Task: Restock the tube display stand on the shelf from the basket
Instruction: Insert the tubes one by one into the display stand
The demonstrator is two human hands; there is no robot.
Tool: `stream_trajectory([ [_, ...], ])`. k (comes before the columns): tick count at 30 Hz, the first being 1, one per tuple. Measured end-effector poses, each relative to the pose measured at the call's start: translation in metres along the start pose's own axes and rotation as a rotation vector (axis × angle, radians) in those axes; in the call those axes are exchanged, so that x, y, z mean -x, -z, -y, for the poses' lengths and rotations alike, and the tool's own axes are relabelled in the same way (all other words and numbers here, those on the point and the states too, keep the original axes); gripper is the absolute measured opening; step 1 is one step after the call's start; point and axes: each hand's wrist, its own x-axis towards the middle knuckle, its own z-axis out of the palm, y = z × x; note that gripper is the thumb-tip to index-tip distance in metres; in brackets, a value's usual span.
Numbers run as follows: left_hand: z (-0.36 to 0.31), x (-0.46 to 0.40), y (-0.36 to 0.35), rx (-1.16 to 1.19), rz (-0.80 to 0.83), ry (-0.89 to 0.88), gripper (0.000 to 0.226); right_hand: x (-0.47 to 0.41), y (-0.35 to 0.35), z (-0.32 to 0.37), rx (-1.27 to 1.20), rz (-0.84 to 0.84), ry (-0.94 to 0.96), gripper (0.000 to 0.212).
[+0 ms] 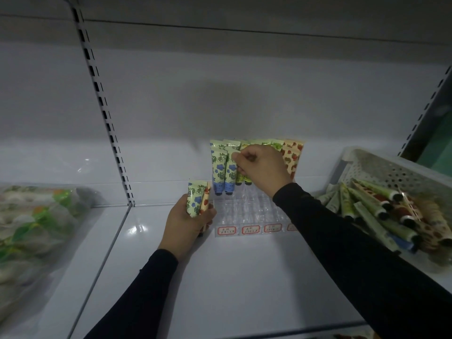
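A clear acrylic tube stand (pixel 247 209) sits on the white shelf (pixel 220 277), with red-framed labels along its front. Blue-flower tubes (pixel 218 171), green tubes and strawberry tubes (pixel 292 155) stand upright in its back rows. My right hand (pixel 263 168) reaches over the stand and pinches the top of a blue-flower tube (pixel 230 171) in the second column. My left hand (pixel 187 217) rests at the stand's left front corner and grips two tubes, a blue-flower one (pixel 194 199) and a strawberry one (pixel 205 198). The white perforated basket (pixel 381 167) at the right holds several more tubes (pixel 381 209).
A clear plastic bag (pixel 36 221) of green and white packets lies on the neighbouring shelf at the left. A slotted upright (pixel 107 118) divides the two shelf bays. The basket rests tilted on the shelf's right end.
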Motion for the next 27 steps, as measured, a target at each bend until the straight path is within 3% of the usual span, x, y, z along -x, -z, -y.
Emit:
stream_trajectory([
  [9,0.0,-0.001,0.001,0.024,0.001,0.006,0.024,0.007,-0.004,-0.005,-0.093,-0.011,-0.067,0.031],
  [14,-0.003,-0.003,0.006,0.109,-0.047,0.0,0.019,0.027,0.006,-0.006,-0.112,-0.119,-0.094,0.038],
  [20,-0.018,0.001,0.012,0.49,0.152,0.072,0.024,0.063,0.011,-0.002,-0.239,0.025,-0.125,0.025],
  [27,-0.023,0.013,0.007,0.389,0.414,0.123,0.028,0.08,0.002,0.014,-0.38,0.261,-0.168,0.014],
])
